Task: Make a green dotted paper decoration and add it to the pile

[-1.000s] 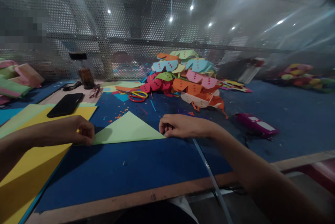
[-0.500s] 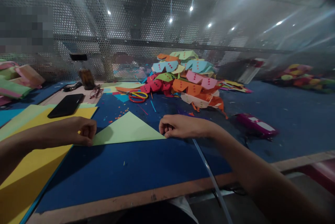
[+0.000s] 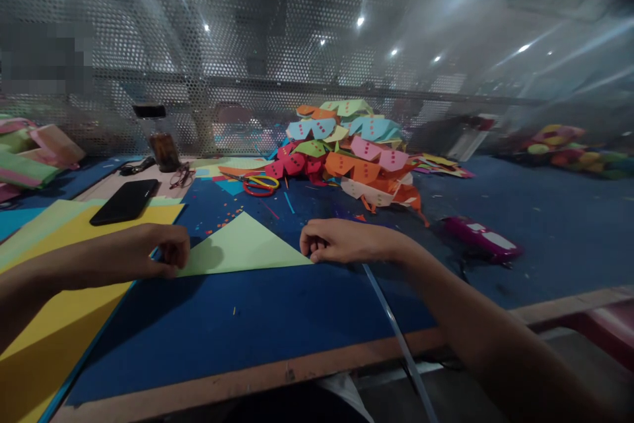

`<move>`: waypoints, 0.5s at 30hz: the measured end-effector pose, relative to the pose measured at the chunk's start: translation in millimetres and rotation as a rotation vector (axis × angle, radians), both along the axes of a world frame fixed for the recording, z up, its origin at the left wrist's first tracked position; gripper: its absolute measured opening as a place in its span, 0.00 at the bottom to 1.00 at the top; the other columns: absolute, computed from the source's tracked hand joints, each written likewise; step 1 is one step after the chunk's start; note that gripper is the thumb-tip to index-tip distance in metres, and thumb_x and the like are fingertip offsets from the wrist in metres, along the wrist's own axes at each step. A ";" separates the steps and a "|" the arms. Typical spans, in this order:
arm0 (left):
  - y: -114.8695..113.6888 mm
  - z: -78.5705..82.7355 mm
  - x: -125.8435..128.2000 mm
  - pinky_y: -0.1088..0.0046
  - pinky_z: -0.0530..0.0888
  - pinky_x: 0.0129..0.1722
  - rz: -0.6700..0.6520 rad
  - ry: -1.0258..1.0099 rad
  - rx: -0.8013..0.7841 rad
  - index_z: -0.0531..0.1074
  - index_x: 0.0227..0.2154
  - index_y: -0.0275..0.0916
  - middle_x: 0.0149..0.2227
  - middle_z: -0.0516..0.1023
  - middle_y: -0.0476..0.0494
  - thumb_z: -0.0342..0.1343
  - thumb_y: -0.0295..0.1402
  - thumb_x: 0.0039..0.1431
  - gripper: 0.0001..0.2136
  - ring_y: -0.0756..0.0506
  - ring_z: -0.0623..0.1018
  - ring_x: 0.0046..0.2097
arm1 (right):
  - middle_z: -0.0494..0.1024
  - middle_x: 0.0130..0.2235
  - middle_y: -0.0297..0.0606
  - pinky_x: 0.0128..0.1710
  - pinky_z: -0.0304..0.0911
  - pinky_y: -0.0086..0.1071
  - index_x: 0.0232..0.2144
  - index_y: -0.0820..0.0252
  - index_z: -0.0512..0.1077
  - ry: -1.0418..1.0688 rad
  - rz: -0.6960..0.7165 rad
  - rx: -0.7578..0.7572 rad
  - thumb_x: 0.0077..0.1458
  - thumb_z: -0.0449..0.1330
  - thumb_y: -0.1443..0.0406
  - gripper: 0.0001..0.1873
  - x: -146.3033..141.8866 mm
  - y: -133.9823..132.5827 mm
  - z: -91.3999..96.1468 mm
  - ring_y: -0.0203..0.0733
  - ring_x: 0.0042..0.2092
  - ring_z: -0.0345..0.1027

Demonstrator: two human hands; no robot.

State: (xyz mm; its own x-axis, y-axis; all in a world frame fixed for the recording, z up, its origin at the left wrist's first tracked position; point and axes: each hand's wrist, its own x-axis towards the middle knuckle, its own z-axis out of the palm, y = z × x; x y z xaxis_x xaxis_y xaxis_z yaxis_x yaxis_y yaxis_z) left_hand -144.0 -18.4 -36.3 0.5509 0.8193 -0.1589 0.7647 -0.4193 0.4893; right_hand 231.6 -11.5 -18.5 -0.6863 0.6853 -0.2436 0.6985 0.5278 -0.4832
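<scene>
A light green sheet of paper folded into a triangle lies on the blue table surface, its point away from me and its long folded edge toward me. My left hand is closed at the left corner, its curled fingers and thumb covering the tip of the paper. At the opposite corner my right hand is closed on the paper, knuckles bent and fingertips pressed together. Both corners are partly hidden by the hands.
Yellow paper sheets lie under my left forearm, with a black phone on them. Beyond are scissors, paper scraps, a jar and a pile of colourful cut-paper shapes. A purple case sits at right.
My left hand has shifted slightly right and inward along the paper's corner. My right hand stays at its corner, and the triangle keeps its shape.
</scene>
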 end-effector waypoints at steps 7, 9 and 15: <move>-9.2 -15.9 26.0 0.75 0.69 0.35 0.019 -0.097 -0.002 0.76 0.33 0.41 0.30 0.78 0.51 0.60 0.39 0.57 0.07 0.45 0.75 0.33 | 0.76 0.40 0.38 0.35 0.62 0.26 0.39 0.64 0.74 -0.010 0.004 0.012 0.56 0.61 0.73 0.08 -0.8 -2.1 2.9 0.37 0.39 0.70; -10.3 -24.4 34.6 0.73 0.69 0.35 0.050 -0.130 0.029 0.76 0.33 0.42 0.30 0.78 0.49 0.58 0.43 0.59 0.10 0.44 0.75 0.33 | 0.76 0.40 0.39 0.36 0.63 0.26 0.39 0.63 0.74 -0.013 0.007 0.018 0.56 0.60 0.73 0.08 -1.2 -2.3 2.3 0.37 0.39 0.71; -11.0 -38.4 45.2 0.70 0.68 0.32 0.093 -0.188 0.064 0.74 0.29 0.41 0.29 0.78 0.48 0.55 0.46 0.61 0.14 0.44 0.75 0.32 | 0.77 0.40 0.39 0.35 0.63 0.26 0.40 0.63 0.75 -0.009 0.014 0.030 0.55 0.60 0.74 0.10 1.5 -3.2 3.4 0.38 0.38 0.72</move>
State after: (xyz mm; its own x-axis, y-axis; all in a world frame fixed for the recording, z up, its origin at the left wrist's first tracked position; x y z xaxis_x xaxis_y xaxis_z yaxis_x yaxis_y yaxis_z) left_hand -98.8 -29.5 -74.7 0.4873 0.8732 -0.0067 0.6996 -0.3858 0.6014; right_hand 233.1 -14.6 -15.2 -0.6938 0.6826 -0.2296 0.6952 0.5517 -0.4607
